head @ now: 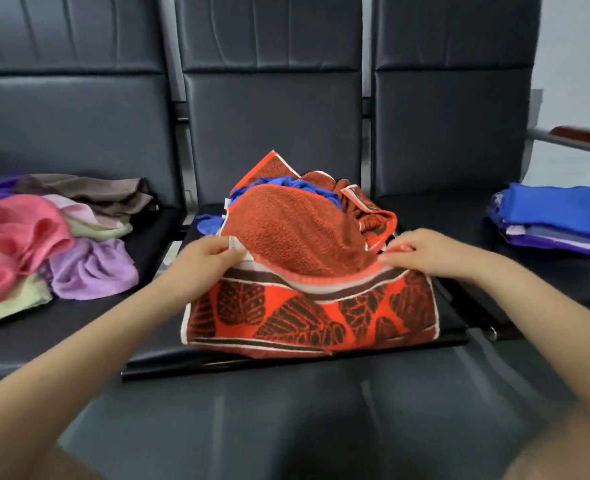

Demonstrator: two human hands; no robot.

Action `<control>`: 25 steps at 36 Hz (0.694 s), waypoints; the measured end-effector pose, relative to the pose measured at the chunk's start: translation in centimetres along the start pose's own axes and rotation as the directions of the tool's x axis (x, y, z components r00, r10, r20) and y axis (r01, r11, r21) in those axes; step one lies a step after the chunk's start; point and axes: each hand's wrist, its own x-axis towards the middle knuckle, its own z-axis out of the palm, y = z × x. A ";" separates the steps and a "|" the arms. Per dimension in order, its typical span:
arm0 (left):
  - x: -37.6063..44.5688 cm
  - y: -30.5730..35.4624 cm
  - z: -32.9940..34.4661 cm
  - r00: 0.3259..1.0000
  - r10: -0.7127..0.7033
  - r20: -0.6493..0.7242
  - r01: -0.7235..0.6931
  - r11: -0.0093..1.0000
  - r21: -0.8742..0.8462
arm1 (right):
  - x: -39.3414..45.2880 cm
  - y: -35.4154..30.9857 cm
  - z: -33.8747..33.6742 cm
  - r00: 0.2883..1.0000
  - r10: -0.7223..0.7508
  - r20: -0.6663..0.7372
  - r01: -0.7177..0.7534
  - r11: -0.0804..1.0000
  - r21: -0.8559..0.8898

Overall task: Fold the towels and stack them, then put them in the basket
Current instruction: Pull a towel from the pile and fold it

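An orange-red towel with a dark leaf pattern lies bunched on the middle black seat, its patterned part hanging toward me. My left hand pinches its left edge near a white label. My right hand pinches its right edge. Between my hands the upper layer bulges up. A blue cloth pokes out from under the towel at the back. No basket is in view.
A loose heap of pink, purple, pale green and brown towels covers the left seat. A folded stack of blue and purple towels sits on the right seat. Black seat backs stand behind. A metal armrest juts out at far right.
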 end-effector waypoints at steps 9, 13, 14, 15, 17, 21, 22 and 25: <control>6.6 0.5 -2.0 0.972 -0.016 -0.236 -0.018 0.990 -0.141 | 4.0 -0.5 -0.7 0.966 0.150 -0.212 -0.002 0.820 0.572; 9.8 -0.1 -1.2 0.924 -0.083 -0.372 0.059 0.995 -0.075 | 7.3 -0.6 0.2 0.948 0.246 -0.201 -0.025 0.688 0.725; 10.5 -0.4 -1.0 0.919 -0.109 -0.380 0.087 0.993 -0.074 | 8.1 -0.6 0.2 0.945 0.269 -0.187 -0.018 0.612 0.791; 11.1 -0.8 -0.9 0.917 -0.128 -0.379 0.106 0.991 -0.077 | 8.7 -0.5 0.2 0.940 0.294 -0.175 -0.012 0.538 0.843; 12.2 -1.6 -0.4 0.918 -0.141 -0.370 0.120 0.990 -0.079 | 10.2 -0.1 0.2 0.930 0.331 -0.161 -0.003 0.444 0.896; 13.9 -2.5 0.3 0.911 -0.153 -0.383 0.143 0.988 -0.054 | 12.7 0.6 1.1 0.894 0.409 -0.182 -0.020 0.442 0.897; 14.4 -2.8 0.4 0.907 -0.171 -0.386 0.158 0.985 -0.066 | 13.4 0.6 1.4 0.889 0.417 -0.188 -0.027 0.460 0.888; 15.3 -3.9 0.4 0.893 -0.230 -0.385 0.201 0.973 -0.116 | 15.2 1.0 2.7 0.881 0.432 -0.192 -0.058 0.502 0.863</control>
